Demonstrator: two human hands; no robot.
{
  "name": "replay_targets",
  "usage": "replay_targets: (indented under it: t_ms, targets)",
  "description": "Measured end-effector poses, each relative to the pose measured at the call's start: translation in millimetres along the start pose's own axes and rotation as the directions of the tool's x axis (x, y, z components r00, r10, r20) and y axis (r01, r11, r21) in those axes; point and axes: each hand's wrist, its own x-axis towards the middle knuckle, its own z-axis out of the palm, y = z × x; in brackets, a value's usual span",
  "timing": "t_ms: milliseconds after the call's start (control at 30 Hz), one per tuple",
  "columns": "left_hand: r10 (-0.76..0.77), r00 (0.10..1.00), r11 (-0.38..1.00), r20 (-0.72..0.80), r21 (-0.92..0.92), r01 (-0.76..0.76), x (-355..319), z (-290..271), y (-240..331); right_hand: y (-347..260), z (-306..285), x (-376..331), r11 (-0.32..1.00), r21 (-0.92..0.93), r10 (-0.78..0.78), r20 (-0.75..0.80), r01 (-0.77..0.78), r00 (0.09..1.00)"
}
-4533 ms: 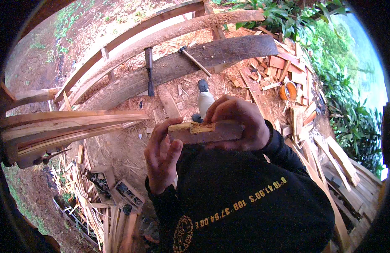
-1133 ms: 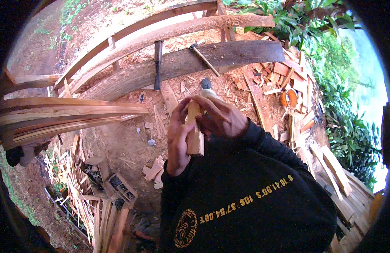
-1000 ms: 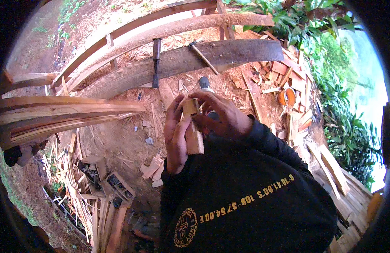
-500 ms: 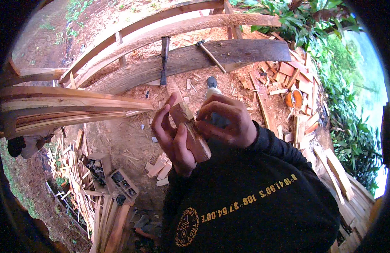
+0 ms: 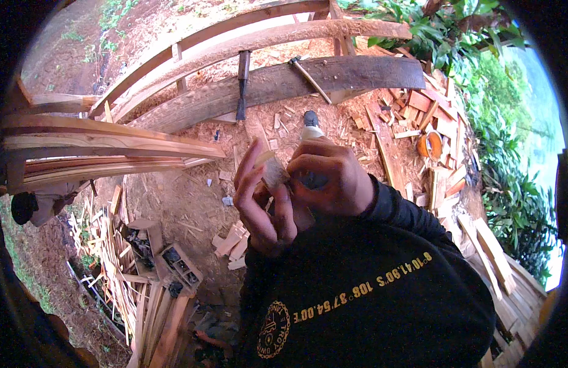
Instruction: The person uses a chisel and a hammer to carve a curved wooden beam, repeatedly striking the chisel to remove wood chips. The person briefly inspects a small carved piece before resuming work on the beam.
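A short wooden block [image 5: 273, 172] is held up in front of my dark sweatshirt, above the wood shavings. My left hand [image 5: 262, 211] is wrapped round it from the left, with the fingers curled along its side. On its right side my right hand [image 5: 334, 175] is closed with fingertips bent in against the block; whether it pinches anything small there is hidden. Beyond the hands, a chisel [image 5: 243, 83] with a dark blade and a hammer [image 5: 311, 80] with a pale handle lie across a dark plank [image 5: 376, 72].
Long boards [image 5: 112, 144] jut in from the left, with another person [image 5: 47, 205] behind them. Offcuts [image 5: 440, 116] and an orange ring-shaped thing [image 5: 428, 145] lie at right. A divided wooden box [image 5: 181, 267] stands lower left beside stacked strips. My shoe [image 5: 310, 118] is ahead.
The block has been turned in my hands and now shows a different face. My left fingers have shifted their hold, moving slightly right; my right hand stays nearly in place.
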Motion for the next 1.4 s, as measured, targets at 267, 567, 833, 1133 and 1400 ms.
replay_targets:
  t_ms: [267,567,833,1133,1400]
  targets:
    - [-0.434,0.901,0.723,0.026,-0.587,0.365,10,-11,-12,16,-5,6,0.870,0.258,0.433,0.009,-0.420,0.901]
    - [-0.748,0.650,0.386,0.138,-0.706,0.594,45,28,-108,169,-4,13,0.868,-0.479,0.178,0.047,-0.135,0.983]
    - [-0.696,0.694,0.560,0.187,-0.463,0.687,45,98,-265,294,42,39,0.470,0.472,0.702,0.313,-0.746,0.640]
    - [-0.742,0.670,0.670,0.015,-0.012,0.742,79,76,-366,466,61,73,0.665,-0.740,0.092,-0.052,-0.100,0.994]
    - [-0.514,0.857,0.686,0.045,0.621,0.379,140,82,-428,476,51,55,0.713,-0.666,0.207,-0.101,-0.220,0.973]
